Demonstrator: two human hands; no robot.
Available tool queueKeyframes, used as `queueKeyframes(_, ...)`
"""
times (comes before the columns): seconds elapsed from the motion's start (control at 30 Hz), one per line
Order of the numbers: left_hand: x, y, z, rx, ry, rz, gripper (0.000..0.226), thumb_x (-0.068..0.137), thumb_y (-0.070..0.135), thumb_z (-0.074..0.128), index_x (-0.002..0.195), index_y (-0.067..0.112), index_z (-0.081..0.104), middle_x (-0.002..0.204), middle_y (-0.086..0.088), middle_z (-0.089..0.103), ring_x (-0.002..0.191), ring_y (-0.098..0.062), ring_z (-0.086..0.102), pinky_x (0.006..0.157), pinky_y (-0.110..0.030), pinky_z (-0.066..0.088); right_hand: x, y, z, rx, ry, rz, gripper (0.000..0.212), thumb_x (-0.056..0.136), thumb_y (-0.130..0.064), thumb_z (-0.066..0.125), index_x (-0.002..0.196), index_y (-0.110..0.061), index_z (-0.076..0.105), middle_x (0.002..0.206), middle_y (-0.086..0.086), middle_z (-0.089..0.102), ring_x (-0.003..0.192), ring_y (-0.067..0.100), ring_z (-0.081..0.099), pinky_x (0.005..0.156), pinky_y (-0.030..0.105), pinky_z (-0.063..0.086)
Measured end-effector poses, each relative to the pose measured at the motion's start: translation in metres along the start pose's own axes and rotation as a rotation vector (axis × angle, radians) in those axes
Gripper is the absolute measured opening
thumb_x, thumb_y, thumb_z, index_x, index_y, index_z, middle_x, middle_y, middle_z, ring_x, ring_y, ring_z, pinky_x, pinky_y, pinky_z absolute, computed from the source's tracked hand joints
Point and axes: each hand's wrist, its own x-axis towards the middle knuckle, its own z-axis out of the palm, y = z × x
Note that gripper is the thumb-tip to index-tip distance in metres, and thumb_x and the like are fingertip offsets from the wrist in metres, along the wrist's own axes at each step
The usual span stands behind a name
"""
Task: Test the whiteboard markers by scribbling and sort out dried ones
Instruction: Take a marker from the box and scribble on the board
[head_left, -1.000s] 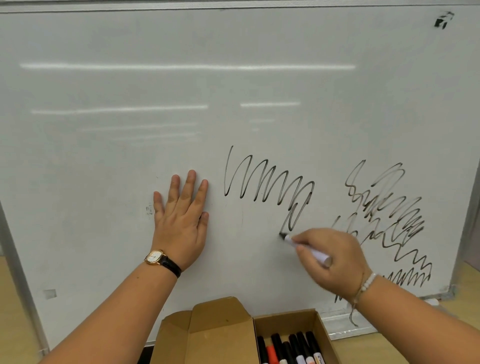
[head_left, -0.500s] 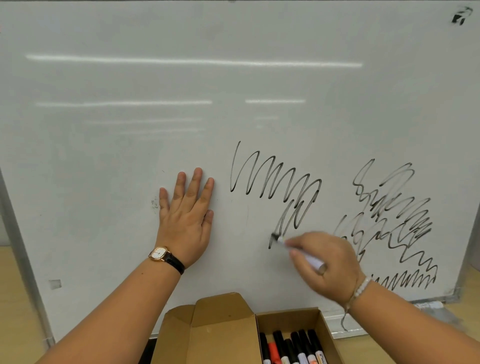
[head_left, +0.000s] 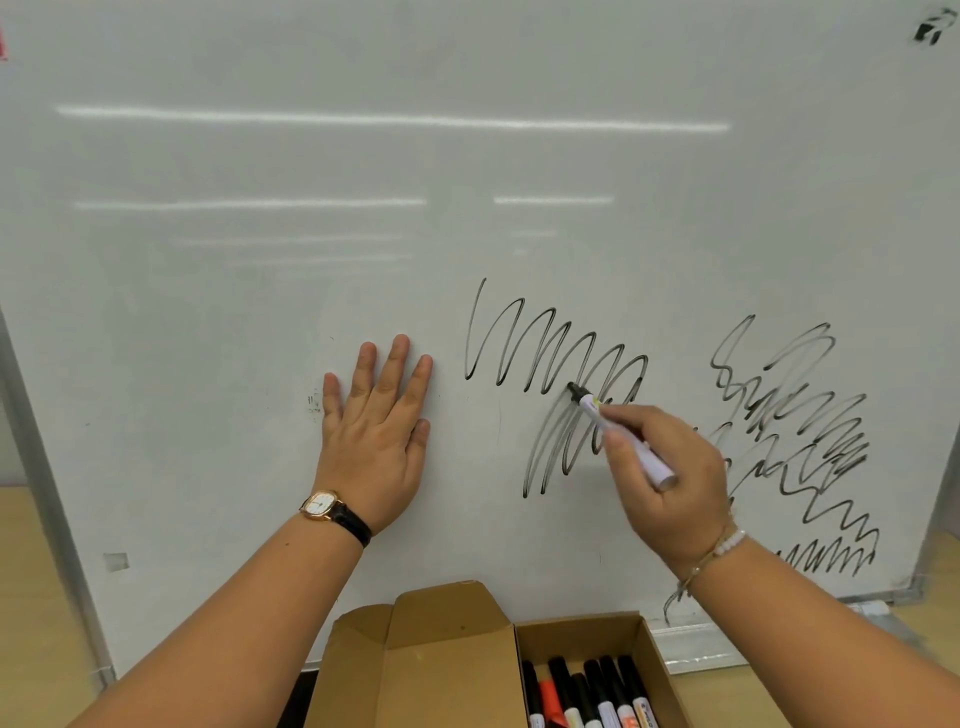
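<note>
A whiteboard (head_left: 311, 208) fills the view, with a fresh black zigzag scribble (head_left: 556, 358) in the middle and older black scribbles (head_left: 810, 431) at the right. My right hand (head_left: 670, 467) grips an uncapped white-barrelled black marker (head_left: 608, 421), its tip touching the board inside the middle scribble. Flat against the board, left of the scribble, my left hand (head_left: 376, 431) presses with straight fingers. Below, an open cardboard box (head_left: 582, 631) holds several markers (head_left: 587, 691), mostly black-capped and one red.
The box's open flap (head_left: 426, 660) lies to the left of the markers. The board's metal frame and tray (head_left: 696, 644) run along the bottom right. A wooden table (head_left: 31, 597) shows at both lower corners. A small black mark (head_left: 932, 28) sits at the board's top right.
My right hand has swept the marker down-left and back up, adding several new slanted strokes under the middle scribble. My left hand stays pressed on the board.
</note>
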Motion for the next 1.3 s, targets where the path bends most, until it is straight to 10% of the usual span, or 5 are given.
queueKeyframes(0.17,0.000,0.000,0.001,-0.002,0.005,-0.002,0.058,0.094,0.031,0.027,0.149,0.023,0.012,0.156,0.008,0.001,0.144,-0.011,-0.019,0.113,-0.038,-0.014,-0.041,-0.001,0.013,-0.146,-0.432,-0.321,0.026,0.088,-0.032,0.051,0.097,-0.018,0.071,0.080,-0.009,0.067,0.071,0.008,0.060,0.055,0.025,0.051)
queueKeyframes(0.37,-0.001,0.000,0.000,-0.005,0.006,0.001,0.057,0.094,0.030,0.028,0.149,0.021,0.017,0.156,0.004,0.006,0.144,-0.011,-0.018,0.113,-0.038,-0.012,-0.002,0.000,0.008,-0.042,-0.024,-0.029,0.032,0.090,-0.031,0.048,0.104,-0.012,0.069,0.087,-0.006,0.066,0.075,0.007,0.057,0.064,0.022,0.048)
queueKeyframes(0.53,-0.002,0.000,0.000,-0.006,0.005,-0.008,0.058,0.094,0.031,0.028,0.149,0.022,0.015,0.156,0.006,0.006,0.144,-0.011,-0.018,0.113,-0.038,-0.013,-0.036,-0.009,0.023,-0.178,-0.493,-0.353,0.029,0.092,-0.038,0.045,0.104,-0.023,0.067,0.085,-0.009,0.067,0.074,0.009,0.058,0.054,0.025,0.051)
queueKeyframes(0.73,-0.002,-0.001,-0.001,-0.011,-0.001,0.004,0.057,0.094,0.031,0.028,0.149,0.023,0.016,0.156,0.010,0.002,0.144,-0.010,-0.018,0.113,-0.037,-0.014,-0.003,-0.013,0.025,-0.023,-0.089,-0.091,0.030,0.091,-0.032,0.050,0.107,-0.015,0.069,0.091,-0.005,0.067,0.079,0.008,0.057,0.071,0.015,0.043)
queueKeyframes(1.3,-0.006,-0.001,0.001,-0.017,-0.011,0.002,0.058,0.094,0.030,0.028,0.150,0.023,0.015,0.157,0.005,0.007,0.145,-0.012,-0.016,0.114,-0.037,-0.015,-0.039,-0.003,0.026,-0.105,-0.492,-0.304,0.029,0.091,-0.037,0.047,0.111,-0.025,0.065,0.091,-0.011,0.066,0.078,0.008,0.056,0.060,0.021,0.048)
